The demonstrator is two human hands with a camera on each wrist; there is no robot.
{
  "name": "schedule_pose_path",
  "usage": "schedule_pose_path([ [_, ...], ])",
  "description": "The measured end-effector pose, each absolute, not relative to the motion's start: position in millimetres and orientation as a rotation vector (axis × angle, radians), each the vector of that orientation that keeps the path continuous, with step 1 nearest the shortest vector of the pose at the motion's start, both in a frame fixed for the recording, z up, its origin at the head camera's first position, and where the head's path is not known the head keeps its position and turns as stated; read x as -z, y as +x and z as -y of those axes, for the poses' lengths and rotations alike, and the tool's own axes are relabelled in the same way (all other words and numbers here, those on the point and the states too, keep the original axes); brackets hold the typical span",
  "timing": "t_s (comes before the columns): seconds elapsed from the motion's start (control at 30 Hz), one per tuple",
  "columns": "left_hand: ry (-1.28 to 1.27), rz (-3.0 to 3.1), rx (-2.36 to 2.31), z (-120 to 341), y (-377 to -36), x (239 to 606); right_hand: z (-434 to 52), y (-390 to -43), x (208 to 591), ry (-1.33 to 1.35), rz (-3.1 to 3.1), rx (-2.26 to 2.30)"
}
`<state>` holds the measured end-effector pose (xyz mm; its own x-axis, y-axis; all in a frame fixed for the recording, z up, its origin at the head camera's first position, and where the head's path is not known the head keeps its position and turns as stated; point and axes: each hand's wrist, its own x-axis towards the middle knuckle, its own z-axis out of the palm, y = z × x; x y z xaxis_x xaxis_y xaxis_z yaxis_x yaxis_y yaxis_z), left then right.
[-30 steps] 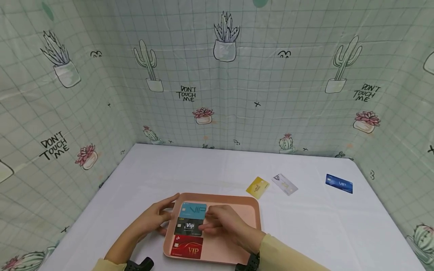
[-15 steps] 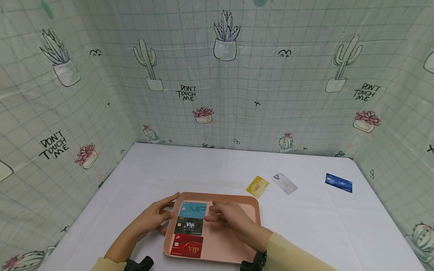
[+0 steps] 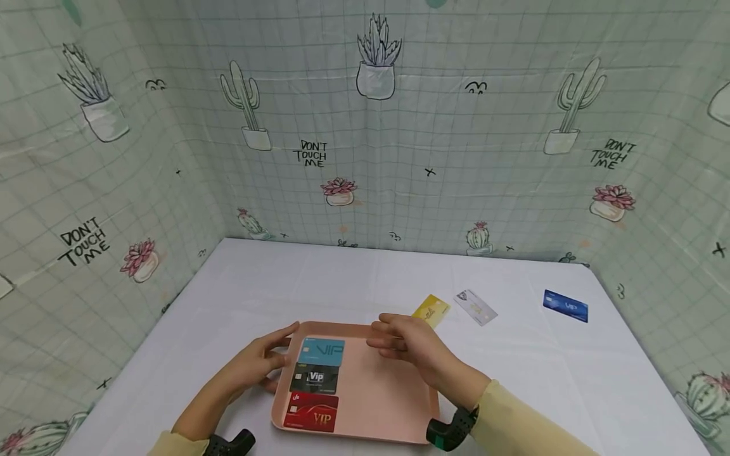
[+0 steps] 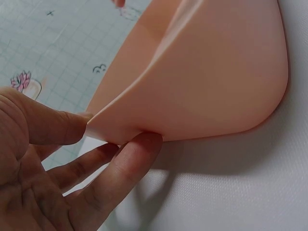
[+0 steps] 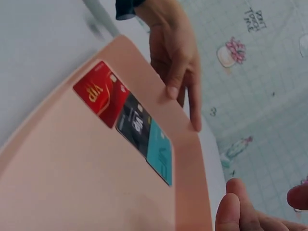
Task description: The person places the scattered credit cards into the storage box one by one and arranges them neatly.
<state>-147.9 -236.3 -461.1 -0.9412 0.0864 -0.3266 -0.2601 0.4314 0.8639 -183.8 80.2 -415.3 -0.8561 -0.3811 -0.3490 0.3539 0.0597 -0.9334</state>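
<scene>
Right hand [image 3: 419, 345], fingers loosely extended: drawn rightward from three cards [image 3: 313, 379], more floor of tray [image 3: 382, 399] exposed. Left edge: touched by left hand [image 3: 253, 366], fingers extended.

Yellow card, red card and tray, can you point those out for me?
Yellow card [image 3: 433, 308]: head view, on the middle of its visible face.
Red card [image 5: 102, 94]: right wrist view, on the middle of its face.
Tray [image 3: 382, 399]: head view, on its bare floor.
</scene>
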Motion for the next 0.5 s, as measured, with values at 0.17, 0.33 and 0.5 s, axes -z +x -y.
schedule_pose_path([
  [0.17,-0.146,-2.36,-1.525,238,-146,462,-95,-191,413,-0.034,-1.85,1.87],
  [0.33,-0.139,-2.356,-1.529,238,-146,462,-115,-197,414,-0.031,-1.907,1.868],
  [0.5,-0.138,-2.363,-1.521,237,-148,461,-141,-206,415,-0.022,-1.999,1.827],
])
